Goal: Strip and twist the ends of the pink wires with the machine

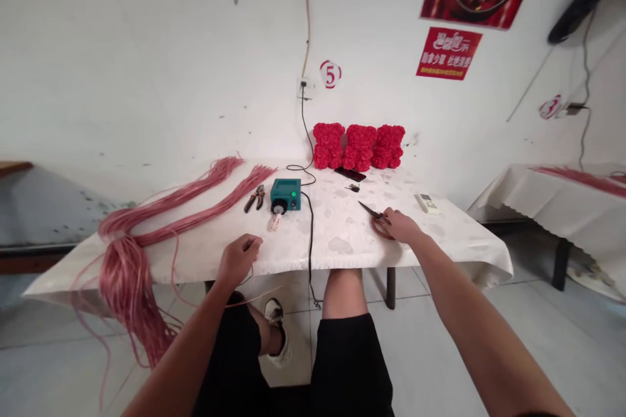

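Gripping scissors (377, 215), the right hand (402, 227) is resting at near right; the left hand (240, 257) is pinching near the teal machine (284, 189) — on what, I cannot tell. Pink strands (126, 264) are lying bundled at left, seemingly unworked — three far red bears (359, 146) are looking complete.

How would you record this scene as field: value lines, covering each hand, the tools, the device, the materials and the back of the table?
Left hand: fingertips together over the table's near edge; anything held is too small to tell
Right hand: fingers at the handles of the scissors; firmness of grip unclear
Other tool: pliers, left of the device
Device: green box with a lit green button
Materials: pink strands, some hanging over the edge
Back of table: three red, bumpy figures in a row
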Demonstrator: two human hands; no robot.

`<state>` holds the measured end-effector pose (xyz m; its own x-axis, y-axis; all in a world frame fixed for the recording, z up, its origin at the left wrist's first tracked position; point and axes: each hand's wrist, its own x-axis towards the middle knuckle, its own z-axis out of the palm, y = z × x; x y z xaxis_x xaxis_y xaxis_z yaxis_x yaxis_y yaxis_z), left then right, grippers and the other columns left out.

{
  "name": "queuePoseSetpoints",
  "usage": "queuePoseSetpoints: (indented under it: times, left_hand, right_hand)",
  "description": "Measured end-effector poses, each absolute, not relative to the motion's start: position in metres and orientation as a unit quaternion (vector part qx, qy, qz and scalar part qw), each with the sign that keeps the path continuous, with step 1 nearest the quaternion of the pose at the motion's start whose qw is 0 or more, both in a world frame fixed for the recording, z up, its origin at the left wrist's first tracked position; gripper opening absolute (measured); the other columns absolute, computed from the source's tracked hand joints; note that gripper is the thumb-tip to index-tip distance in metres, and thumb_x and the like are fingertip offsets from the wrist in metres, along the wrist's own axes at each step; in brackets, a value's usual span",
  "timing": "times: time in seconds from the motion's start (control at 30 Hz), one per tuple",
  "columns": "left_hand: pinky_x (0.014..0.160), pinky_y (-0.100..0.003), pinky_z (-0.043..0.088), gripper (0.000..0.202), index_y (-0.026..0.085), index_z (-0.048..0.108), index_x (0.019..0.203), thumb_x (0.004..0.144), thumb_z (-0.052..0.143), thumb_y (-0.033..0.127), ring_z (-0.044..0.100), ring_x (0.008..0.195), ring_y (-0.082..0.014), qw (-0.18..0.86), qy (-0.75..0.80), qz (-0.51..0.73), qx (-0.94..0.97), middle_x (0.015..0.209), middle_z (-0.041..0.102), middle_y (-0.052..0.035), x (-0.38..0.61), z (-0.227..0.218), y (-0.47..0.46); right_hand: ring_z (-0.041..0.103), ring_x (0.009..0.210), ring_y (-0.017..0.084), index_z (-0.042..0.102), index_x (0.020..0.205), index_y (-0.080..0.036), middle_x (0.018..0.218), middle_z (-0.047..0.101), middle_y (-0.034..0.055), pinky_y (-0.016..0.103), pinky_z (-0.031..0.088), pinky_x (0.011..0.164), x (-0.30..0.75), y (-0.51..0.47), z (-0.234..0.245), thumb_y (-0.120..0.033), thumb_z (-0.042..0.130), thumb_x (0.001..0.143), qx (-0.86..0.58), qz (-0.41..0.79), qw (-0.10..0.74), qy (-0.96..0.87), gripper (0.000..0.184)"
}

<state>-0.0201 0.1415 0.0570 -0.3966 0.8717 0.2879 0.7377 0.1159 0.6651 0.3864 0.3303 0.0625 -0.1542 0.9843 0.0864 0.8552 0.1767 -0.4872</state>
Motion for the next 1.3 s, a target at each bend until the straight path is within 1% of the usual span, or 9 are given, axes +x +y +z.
queuePoseSetpoints:
  times: [0.17,0.3,0.43,0.57,0.63,0.83,1.0,1.17,1.3]
  left_hand:
    - [0.066,-0.029,0.056,0.027,0.012,0.066,0.096,0.099,0.060,0.038,0.063,0.067,-0.0123,0.095,0.749,0.357,0.549,0.080,0.065,-0.0001,-0.026,0.054,0.145]
    - [0.066,-0.029,0.056,0.028,0.012,0.066,0.097,0.099,0.059,0.039,0.063,0.069,-0.0125,0.092,0.755,0.348,0.547,0.083,0.066,-0.0008,-0.025,0.054,0.146]
    - [0.066,-0.029,0.056,0.028,0.012,0.065,0.098,0.099,0.059,0.040,0.064,0.070,-0.0127,0.088,0.756,0.347,0.548,0.084,0.066,-0.0012,-0.024,0.055,0.147]
    - [0.064,-0.028,0.056,0.029,0.012,0.065,0.098,0.099,0.058,0.040,0.063,0.068,-0.0123,0.092,0.755,0.346,0.549,0.082,0.065,-0.0008,-0.021,0.058,0.147]
    - [0.063,-0.028,0.055,0.029,0.012,0.065,0.096,0.099,0.058,0.040,0.061,0.065,-0.0116,0.093,0.754,0.348,0.550,0.079,0.065,0.0001,-0.019,0.060,0.147]
    - [0.063,-0.028,0.053,0.031,0.013,0.065,0.091,0.099,0.059,0.042,0.059,0.062,-0.0112,0.102,0.739,0.370,0.553,0.073,0.062,0.0019,-0.018,0.060,0.141]
    - [0.059,-0.026,0.048,0.028,0.014,0.066,0.089,0.096,0.060,0.040,0.056,0.059,-0.0117,0.118,0.721,0.409,0.546,0.064,0.058,0.0036,-0.018,0.058,0.136]
    - [0.054,-0.025,0.041,0.023,0.017,0.069,0.085,0.088,0.059,0.037,0.053,0.054,-0.0126,0.142,0.705,0.455,0.524,0.055,0.056,0.0039,-0.014,0.055,0.131]
    - [0.053,-0.024,0.041,0.021,0.019,0.067,0.088,0.088,0.057,0.037,0.051,0.053,-0.0121,0.172,0.692,0.488,0.504,0.054,0.054,0.0048,-0.007,0.046,0.118]
  right_hand:
    - [0.066,0.090,0.018,0.061,0.119,-0.015,0.110,0.066,0.0066,0.037,0.059,0.078,0.409,0.317,0.057,-0.037,0.062,0.098,-0.588,0.306,0.351,-0.661,0.030]
    - [0.063,0.071,0.014,0.058,0.115,-0.014,0.093,0.066,0.0054,0.030,0.055,0.063,0.417,0.283,0.059,-0.053,0.056,0.098,-0.482,0.435,0.490,-0.581,0.042]
    - [0.065,0.076,0.016,0.061,0.111,-0.018,0.096,0.066,0.0068,0.032,0.056,0.069,0.410,0.229,0.062,-0.061,0.065,0.087,-0.350,0.541,0.559,-0.522,0.050]
    - [0.065,0.068,0.015,0.065,0.107,-0.018,0.089,0.067,0.0059,0.031,0.057,0.065,0.383,0.171,0.053,-0.053,0.076,0.080,-0.273,0.625,0.542,-0.491,0.046]
    - [0.068,0.070,0.015,0.065,0.109,-0.019,0.096,0.069,0.0068,0.032,0.058,0.069,0.363,0.143,0.045,-0.044,0.079,0.081,-0.204,0.696,0.507,-0.465,0.040]
    - [0.073,0.069,0.018,0.053,0.122,-0.021,0.092,0.072,0.0065,0.032,0.058,0.067,0.302,0.078,0.014,-0.031,0.079,0.084,-0.059,0.836,0.389,-0.382,0.048]
    - [0.074,0.069,0.021,0.056,0.116,-0.016,0.085,0.071,0.0072,0.028,0.055,0.061,0.278,0.062,-0.006,-0.034,0.081,0.083,-0.080,0.861,0.301,-0.403,0.046]
    - [0.065,0.066,0.013,0.058,0.111,-0.017,0.082,0.070,0.0039,0.020,0.046,0.056,0.279,0.076,-0.010,-0.033,0.084,0.078,-0.129,0.846,0.262,-0.447,0.045]
    - [0.061,0.067,0.012,0.058,0.102,-0.018,0.080,0.065,0.0010,0.021,0.046,0.057,0.285,0.092,-0.012,-0.033,0.082,0.080,-0.171,0.821,0.237,-0.490,0.036]
